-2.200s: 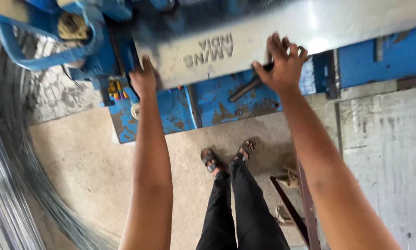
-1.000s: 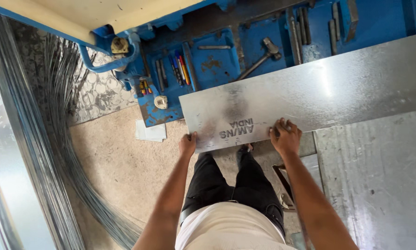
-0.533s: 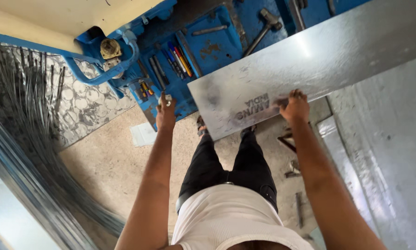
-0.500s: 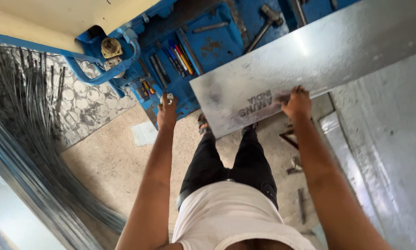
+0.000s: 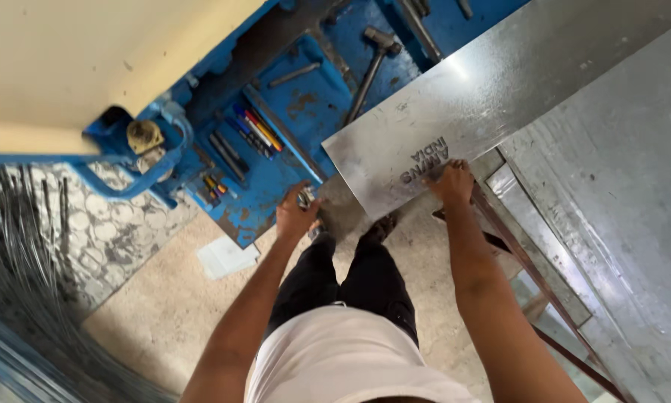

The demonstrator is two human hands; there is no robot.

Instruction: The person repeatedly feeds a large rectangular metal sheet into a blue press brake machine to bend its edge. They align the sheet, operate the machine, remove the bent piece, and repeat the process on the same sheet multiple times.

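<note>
Sheet: I see a long flat galvanised steel sheet (image 5: 514, 97), grey and shiny, running from the upper right down to a near corner just ahead of my hands. It lies over the blue tray and over another grey sheet to the right. Dark lettering is stamped near its lower edge.

Position relative to hands: the sheet's near short edge sits at my right hand; its left corner lies just beside my left hand, slightly up and to the right of it.

Bench: a blue painted metal tool tray (image 5: 305, 112), chipped and rusty, extends from the sheet's left edge up and to the left.

Side stock: a second dull grey metal sheet (image 5: 626, 201) lies on the right, next to a rust-brown angle-iron frame (image 5: 522, 254).

Right hand (image 5: 452, 183): I hold it pressed on the sheet's near edge, fingers spread over the top face beside the lettering, gripping the sheet at its rim.

Left hand (image 5: 296, 216): I have it curled at the lower lip of the blue tray, touching a small metal fitting (image 5: 306, 198). I cannot tell whether it clasps the fitting or only rests against it.

Tools: a steel-headed hammer (image 5: 371, 63) and a row of coloured pens and markers (image 5: 255, 130) lie in the tray, well apart from both hands.
</note>
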